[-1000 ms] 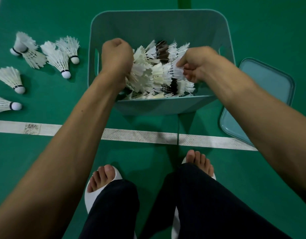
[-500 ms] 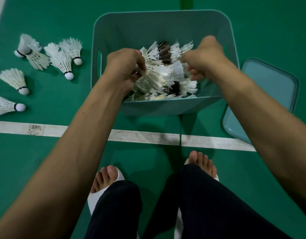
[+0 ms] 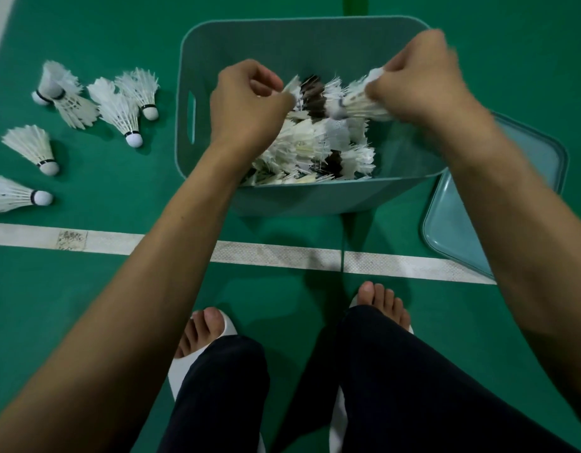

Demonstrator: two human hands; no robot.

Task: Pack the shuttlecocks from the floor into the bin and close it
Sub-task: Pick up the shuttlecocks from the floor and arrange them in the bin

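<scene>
Head view: both our arms reach forward over the bin (image 3: 217,47). Left hand (image 3: 246,103) curled, fingers pinching feathers of the pile of shuttlecocks (image 3: 315,148) inside. Right hand (image 3: 420,80), blurred, clenched on a shuttlecock (image 3: 361,99) above the pile. Loose shuttlecocks (image 3: 119,109) lie on the floor (image 3: 119,305) left of the bin; lid (image 3: 456,223) on its right.

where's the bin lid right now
In the head view, the lid lies flat on the green floor at the bin's right side, partly hidden under the right forearm.
</scene>
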